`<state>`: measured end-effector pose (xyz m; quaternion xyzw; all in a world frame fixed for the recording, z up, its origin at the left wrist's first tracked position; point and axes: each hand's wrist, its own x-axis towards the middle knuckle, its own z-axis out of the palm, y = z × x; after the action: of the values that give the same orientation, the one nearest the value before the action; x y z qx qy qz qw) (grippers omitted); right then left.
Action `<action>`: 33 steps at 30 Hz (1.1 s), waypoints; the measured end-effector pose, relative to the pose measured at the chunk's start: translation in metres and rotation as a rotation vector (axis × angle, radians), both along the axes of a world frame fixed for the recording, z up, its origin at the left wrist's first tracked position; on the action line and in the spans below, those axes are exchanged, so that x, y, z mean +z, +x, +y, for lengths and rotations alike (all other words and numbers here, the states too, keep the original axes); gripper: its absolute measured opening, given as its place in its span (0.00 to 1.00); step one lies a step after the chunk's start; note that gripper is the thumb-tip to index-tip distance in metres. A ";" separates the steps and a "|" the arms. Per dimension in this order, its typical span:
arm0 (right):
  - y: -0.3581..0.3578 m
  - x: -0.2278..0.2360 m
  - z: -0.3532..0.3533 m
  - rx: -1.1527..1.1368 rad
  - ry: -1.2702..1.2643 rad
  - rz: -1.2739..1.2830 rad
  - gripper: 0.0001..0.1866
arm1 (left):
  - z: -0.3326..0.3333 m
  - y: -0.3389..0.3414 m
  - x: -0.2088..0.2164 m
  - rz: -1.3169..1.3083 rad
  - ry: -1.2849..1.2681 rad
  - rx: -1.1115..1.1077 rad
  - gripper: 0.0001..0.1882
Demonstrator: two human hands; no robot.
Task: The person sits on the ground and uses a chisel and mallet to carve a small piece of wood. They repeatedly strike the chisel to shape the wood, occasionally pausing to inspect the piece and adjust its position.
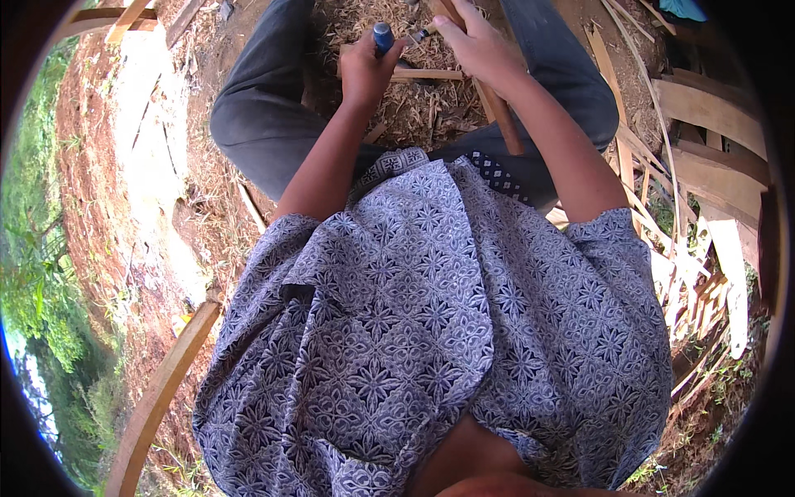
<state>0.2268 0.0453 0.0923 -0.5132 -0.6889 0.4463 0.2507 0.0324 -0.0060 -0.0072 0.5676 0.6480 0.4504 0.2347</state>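
My left hand (365, 71) is closed round a hand tool with a blue handle (383, 38); the handle's rounded end sticks up past my thumb, and its working end is hidden. To the right, my right hand (487, 51) grips a brown wooden rod (503, 120). The rod slants from the top edge down past my wrist toward my lap. A pale wood strip (426, 74) lies crosswise between my bent legs, just below the hands. Between my hands sits a small part with a metallic glint (422, 34), too small to name.
Wood shavings (352, 21) cover the ground between my legs. Several curved planks (716, 116) are stacked at the right, above split offcuts (704, 306). A curved timber (161, 398) rises at the lower left. Long thin strips (613, 91) lie beside my right knee.
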 end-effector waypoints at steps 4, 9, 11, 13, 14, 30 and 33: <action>-0.032 0.136 -0.016 -0.075 0.251 0.255 0.32 | -0.006 -0.013 -0.008 0.082 -0.033 0.054 0.15; -0.007 0.052 -0.027 0.215 0.394 -0.211 0.29 | 0.007 0.003 -0.018 0.046 0.015 0.006 0.18; -0.004 0.033 -0.029 0.242 0.387 -0.241 0.26 | 0.012 0.003 -0.021 0.047 0.051 -0.007 0.20; -0.016 0.073 -0.026 0.173 0.423 -0.172 0.29 | 0.001 -0.003 -0.021 0.079 0.037 0.024 0.20; -0.025 0.100 -0.031 0.124 0.475 -0.075 0.29 | -0.004 -0.006 -0.020 0.080 0.001 0.033 0.19; -0.003 -0.064 -0.019 0.074 -0.061 -0.233 0.34 | -0.001 -0.016 -0.014 -0.182 -0.055 0.117 0.12; -0.004 -0.084 -0.023 0.182 -0.388 -0.322 0.35 | 0.002 -0.036 -0.041 -0.441 -0.008 0.107 0.11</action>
<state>0.2226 0.0218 0.0083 -0.5520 -0.6648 0.5033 -0.0062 -0.0035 -0.0041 -0.0483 0.4192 0.6119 0.5728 0.3490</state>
